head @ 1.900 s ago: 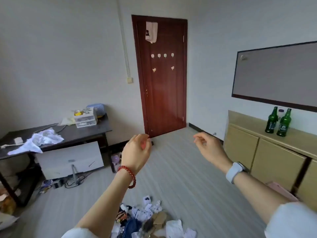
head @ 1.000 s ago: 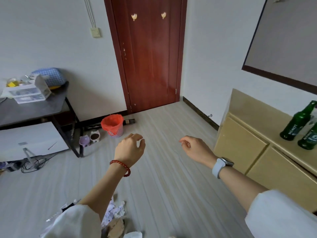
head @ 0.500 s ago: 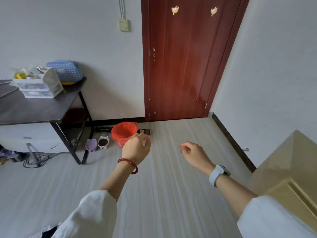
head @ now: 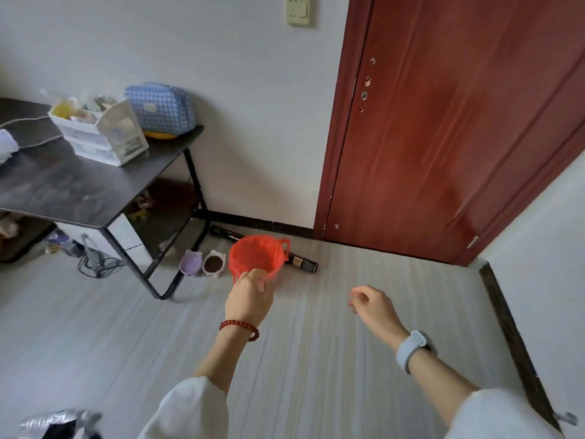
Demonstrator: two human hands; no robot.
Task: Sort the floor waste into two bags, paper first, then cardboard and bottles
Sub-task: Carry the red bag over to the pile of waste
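A small bin lined with a red plastic bag (head: 257, 255) stands on the floor by the wall, left of the door. My left hand (head: 250, 297), with a red bead bracelet on the wrist, is raised in front of the bin's near rim, fingers loosely curled; I cannot tell whether it touches the bag. My right hand (head: 375, 305), with a pale watch on the wrist, hovers to the right over bare floor, fingers loosely curled and holding nothing. A crumpled silver-and-black wrapper (head: 53, 423) lies at the bottom left corner.
A long dark box (head: 300, 264) lies behind the bin. Two small bowls (head: 202, 263) sit left of it beside the black table (head: 79, 188), which carries a drawer organiser (head: 104, 134) and a blue pouch (head: 161, 109). Cables (head: 95, 264) lie underneath. The red-brown door (head: 449, 137) is shut.
The view has swung down and closer to the door and the red bin; the waste pile and the cabinet with green bottles have left the frame. Both hands keep their raised, loosely curled pose.
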